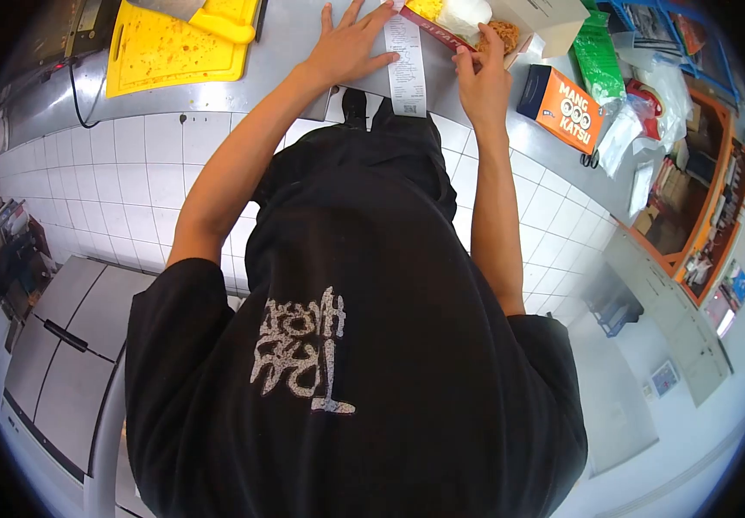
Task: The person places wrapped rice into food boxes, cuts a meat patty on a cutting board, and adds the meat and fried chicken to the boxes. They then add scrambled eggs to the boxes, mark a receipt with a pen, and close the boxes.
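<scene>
My left hand (352,47) lies flat on the steel counter with its fingers spread. Its thumb and index finger reach the edge of a long printed receipt (405,65), which hangs over the counter's front edge. My right hand (485,78) has its thumb and fingers closed at the front wall of an open food box (437,33), right by a piece of fried chicken (504,34). Inside the box are also white rice (465,15) and yellow scrambled egg (425,8). The box's lid (554,22) stands folded back on the right. My fingers partly hide the chicken.
A yellow cutting board (174,52) with a yellow-handled blade (217,23) lies at the left. To the right stand an orange carton (562,108), a green packet (597,60) and clear plastic bags (662,91). An orange-framed shelf (692,181) is farther right.
</scene>
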`<control>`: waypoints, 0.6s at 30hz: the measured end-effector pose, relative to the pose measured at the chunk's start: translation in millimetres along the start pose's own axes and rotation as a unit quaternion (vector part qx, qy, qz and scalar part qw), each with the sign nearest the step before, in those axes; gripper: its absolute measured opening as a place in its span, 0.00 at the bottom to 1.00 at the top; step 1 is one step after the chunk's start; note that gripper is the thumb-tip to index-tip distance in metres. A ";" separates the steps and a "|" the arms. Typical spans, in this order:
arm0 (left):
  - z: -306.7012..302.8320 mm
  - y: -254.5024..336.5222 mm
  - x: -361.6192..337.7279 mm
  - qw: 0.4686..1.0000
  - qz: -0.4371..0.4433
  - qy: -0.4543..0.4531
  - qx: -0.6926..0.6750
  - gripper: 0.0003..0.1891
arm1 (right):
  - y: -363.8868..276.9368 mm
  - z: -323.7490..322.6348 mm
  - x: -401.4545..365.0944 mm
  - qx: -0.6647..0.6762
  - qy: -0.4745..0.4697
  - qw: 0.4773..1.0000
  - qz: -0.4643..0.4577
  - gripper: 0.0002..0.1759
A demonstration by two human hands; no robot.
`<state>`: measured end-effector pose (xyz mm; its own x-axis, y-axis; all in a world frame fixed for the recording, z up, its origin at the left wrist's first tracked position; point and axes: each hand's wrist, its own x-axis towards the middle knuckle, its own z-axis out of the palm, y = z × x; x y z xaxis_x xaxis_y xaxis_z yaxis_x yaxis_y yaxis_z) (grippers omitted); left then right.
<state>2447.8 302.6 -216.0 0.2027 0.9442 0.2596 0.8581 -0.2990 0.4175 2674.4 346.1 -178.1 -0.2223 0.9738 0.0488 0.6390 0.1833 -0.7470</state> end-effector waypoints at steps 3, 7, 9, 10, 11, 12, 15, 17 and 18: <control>-28.8 11.1 15.2 0.981 -0.113 -0.157 -0.002 0.47 | -12.7 -10.5 -5.8 0.024 -0.008 0.999 0.023 0.23; 19.5 -15.5 2.2 0.996 -0.076 -0.040 0.033 0.45 | -6.5 -27.9 -26.0 0.080 -0.001 0.996 0.047 0.23; 19.6 -16.3 3.4 0.996 -0.074 -0.043 0.002 0.49 | 2.0 -35.9 -35.2 0.112 0.005 0.990 0.084 0.21; 20.0 -16.3 4.6 0.996 -0.073 -0.042 0.001 0.49 | 5.4 -39.4 -38.9 0.111 0.006 0.990 0.084 0.21; 20.1 -16.1 4.7 0.996 -0.074 -0.046 0.006 0.50 | 8.5 -42.3 -42.4 0.127 0.021 0.987 0.094 0.19; 15.1 -14.4 6.1 0.996 -0.076 -0.050 0.011 0.51 | 11.5 -44.6 -44.1 0.144 0.036 0.983 0.104 0.18; -1.9 -2.7 13.6 0.994 -0.101 -0.015 -0.031 0.38 | 26.9 -54.6 -29.8 0.100 0.104 0.986 0.084 0.18; -18.7 -9.0 35.6 0.990 -0.122 0.001 -0.077 0.42 | 19.9 -65.8 -12.7 0.037 0.173 0.981 0.082 0.21; -27.9 -11.1 48.6 0.982 -0.144 0.016 -0.125 0.46 | 12.6 -73.2 -1.4 0.037 0.174 0.980 0.083 0.21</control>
<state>2434.9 347.9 -183.7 -0.0490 0.9910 0.1248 0.7343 -0.0490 0.6770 2736.6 356.9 -139.1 0.1536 0.9787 0.1360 0.5867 0.0204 -0.8095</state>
